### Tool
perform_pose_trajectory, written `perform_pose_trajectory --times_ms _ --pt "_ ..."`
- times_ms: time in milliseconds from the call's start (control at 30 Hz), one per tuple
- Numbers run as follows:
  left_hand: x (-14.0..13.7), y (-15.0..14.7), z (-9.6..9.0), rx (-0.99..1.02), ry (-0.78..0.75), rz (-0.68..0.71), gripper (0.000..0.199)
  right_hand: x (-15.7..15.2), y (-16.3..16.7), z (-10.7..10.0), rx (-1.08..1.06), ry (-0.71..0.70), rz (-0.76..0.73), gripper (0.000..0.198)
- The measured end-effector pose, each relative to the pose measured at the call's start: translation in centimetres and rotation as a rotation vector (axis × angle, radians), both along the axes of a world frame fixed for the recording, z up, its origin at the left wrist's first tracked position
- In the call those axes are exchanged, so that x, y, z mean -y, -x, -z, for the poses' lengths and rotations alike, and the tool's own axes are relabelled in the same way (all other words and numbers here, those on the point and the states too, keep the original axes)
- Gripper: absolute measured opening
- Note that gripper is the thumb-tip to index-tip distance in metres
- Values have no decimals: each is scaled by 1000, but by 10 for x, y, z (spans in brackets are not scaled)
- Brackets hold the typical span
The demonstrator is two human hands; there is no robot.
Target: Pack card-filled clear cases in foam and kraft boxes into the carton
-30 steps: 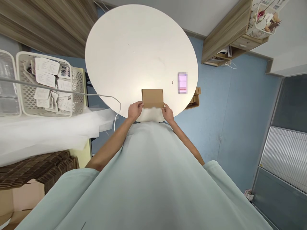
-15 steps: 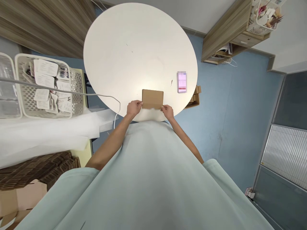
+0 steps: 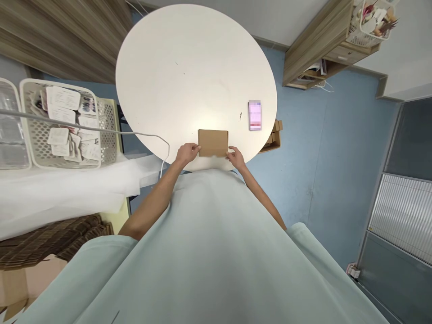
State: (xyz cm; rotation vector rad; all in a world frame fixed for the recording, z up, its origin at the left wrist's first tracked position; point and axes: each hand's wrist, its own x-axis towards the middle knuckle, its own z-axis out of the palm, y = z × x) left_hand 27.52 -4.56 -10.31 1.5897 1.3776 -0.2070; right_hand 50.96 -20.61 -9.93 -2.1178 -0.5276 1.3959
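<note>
Blue floor showed mainly to the right of the table, which had a rounded white top. A wood-grained cabinet stood beyond the table's far right side. Left of the table, white sheeting lay spread alongside stacked brown cardboard, and a perforated basket held printed cards. An open carton sat just past the table's right edge, partly hidden by it, with smaller brown pieces inside. A pale cord crossed the view at the table's near left edge.

A brown box was at the table's near edge, between the left hand and the right hand; whether it lay flat or slightly raised could not be determined. The left grip was closed, pinching the box's near left corner. The right grip was nearly closed, thumb and forefinger slightly parted at the near right corner. A phone-like device, its lit face pixelated, lay towards the table's right edge. Small dark marks were noted on the table top.
</note>
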Motion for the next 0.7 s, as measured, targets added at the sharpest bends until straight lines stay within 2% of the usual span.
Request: perform_pose_trajectory --times_ms 133,300,500,700 --pt "13 4 -5 192 181 -213 42 -2 -1 -1 25 -36 -47 35" --pt "24 5 -10 271 262 -397 37 -8 -2 1 -20 -48 40 29" --pt "22 2 -9 217 294 -429 30 -12 -6 7 -5 26 56 18" --pt "23 -2 3 166 284 -428 26 -11 -4 16 3 92 53 12"
